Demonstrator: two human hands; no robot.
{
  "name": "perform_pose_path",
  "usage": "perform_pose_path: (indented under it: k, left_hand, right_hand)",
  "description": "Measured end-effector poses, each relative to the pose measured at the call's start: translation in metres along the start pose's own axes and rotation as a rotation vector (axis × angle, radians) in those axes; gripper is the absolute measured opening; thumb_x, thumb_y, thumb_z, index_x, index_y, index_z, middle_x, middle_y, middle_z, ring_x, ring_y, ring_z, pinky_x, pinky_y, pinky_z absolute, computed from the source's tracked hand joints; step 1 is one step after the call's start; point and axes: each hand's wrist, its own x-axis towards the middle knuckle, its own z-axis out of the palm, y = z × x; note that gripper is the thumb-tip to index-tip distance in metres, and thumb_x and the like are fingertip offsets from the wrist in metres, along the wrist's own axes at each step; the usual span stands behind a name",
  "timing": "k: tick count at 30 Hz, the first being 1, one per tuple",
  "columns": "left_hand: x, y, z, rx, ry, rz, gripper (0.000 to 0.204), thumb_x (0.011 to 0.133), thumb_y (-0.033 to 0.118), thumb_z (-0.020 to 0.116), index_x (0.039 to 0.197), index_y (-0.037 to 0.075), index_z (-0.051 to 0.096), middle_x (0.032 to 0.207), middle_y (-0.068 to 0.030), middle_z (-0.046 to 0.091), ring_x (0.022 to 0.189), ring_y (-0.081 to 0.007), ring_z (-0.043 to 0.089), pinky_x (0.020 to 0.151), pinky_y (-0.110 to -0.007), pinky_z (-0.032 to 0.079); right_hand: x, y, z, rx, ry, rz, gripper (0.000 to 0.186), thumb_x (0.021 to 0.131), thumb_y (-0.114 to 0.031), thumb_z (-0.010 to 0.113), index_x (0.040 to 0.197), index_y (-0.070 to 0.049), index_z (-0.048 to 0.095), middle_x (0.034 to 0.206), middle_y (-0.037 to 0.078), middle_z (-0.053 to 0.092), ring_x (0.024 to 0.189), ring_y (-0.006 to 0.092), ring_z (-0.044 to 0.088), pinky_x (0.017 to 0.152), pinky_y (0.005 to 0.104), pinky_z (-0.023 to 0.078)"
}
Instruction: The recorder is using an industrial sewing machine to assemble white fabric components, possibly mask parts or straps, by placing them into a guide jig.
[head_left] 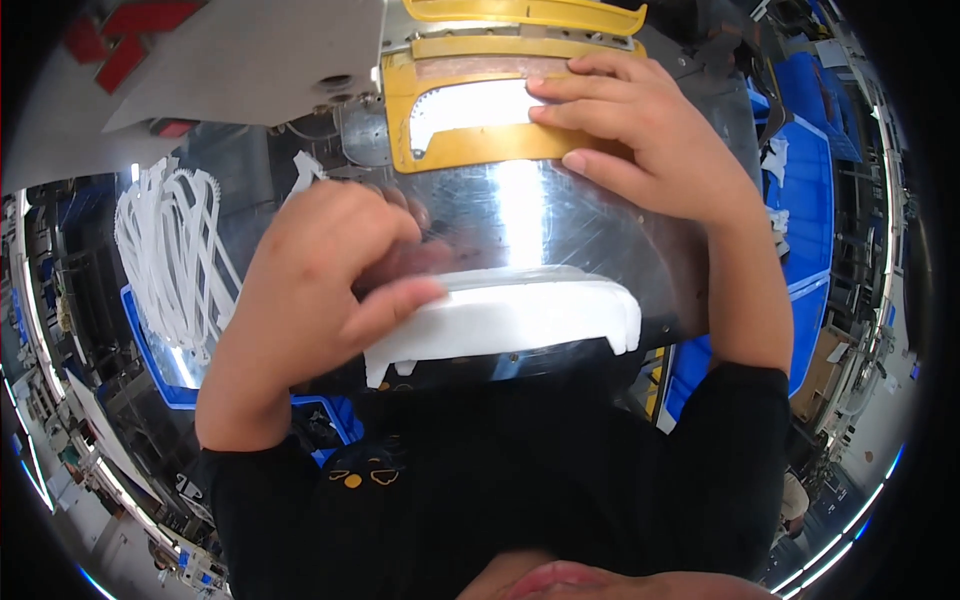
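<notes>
My right hand (640,130) lies with its fingers stretched over the right part of a yellow template (480,145), which has a long cut-out. Inside the cut-out shows a white piece (465,105) with a notched edge; its right end is under my fingers. My left hand (340,270) hovers over the left end of a stack of white curved pieces (520,315) at the near edge of the metal table (590,225). Its thumb sticks out toward the stack and its fingers are curled and blurred, so a hold cannot be made out. Behind that hand a white strip end (307,170) peeks out.
A grey machine body (260,60) with a red mark fills the upper left. Left of my arm hangs a bundle of white strips (165,255) over a blue bin (175,392). More blue bins (808,200) stand at the right. A raised yellow bar (525,12) sits beyond the template.
</notes>
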Motion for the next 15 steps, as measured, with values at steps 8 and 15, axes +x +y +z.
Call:
perform_pose_path:
  k: [8,15]
  left_hand:
    - [-0.014,0.012,0.001,-0.122,-0.188,0.015,0.029,0.086,0.026,0.088,0.088,0.006,0.068,0.087,-0.0092,0.064,0.086,-0.0308,0.061,0.078,-0.040,0.049]
    - [-0.006,0.015,0.016,-0.100,-0.030,0.100,0.026,0.092,0.025,0.084,0.086,0.006,0.067,0.083,-0.0092,0.062,0.082,-0.0299,0.060,0.074,-0.038,0.049]
  right_hand:
    - [0.000,-0.007,0.001,0.012,0.065,-0.032,0.044,0.097,-0.039,0.078,0.126,-0.007,0.078,0.143,0.013,0.071,0.142,0.0345,0.057,0.122,0.0487,0.040]
    - [0.005,-0.032,-0.017,0.199,0.096,-0.108,0.047,0.093,-0.038,0.083,0.126,-0.005,0.076,0.133,0.014,0.073,0.128,0.0339,0.066,0.109,0.0448,0.052]
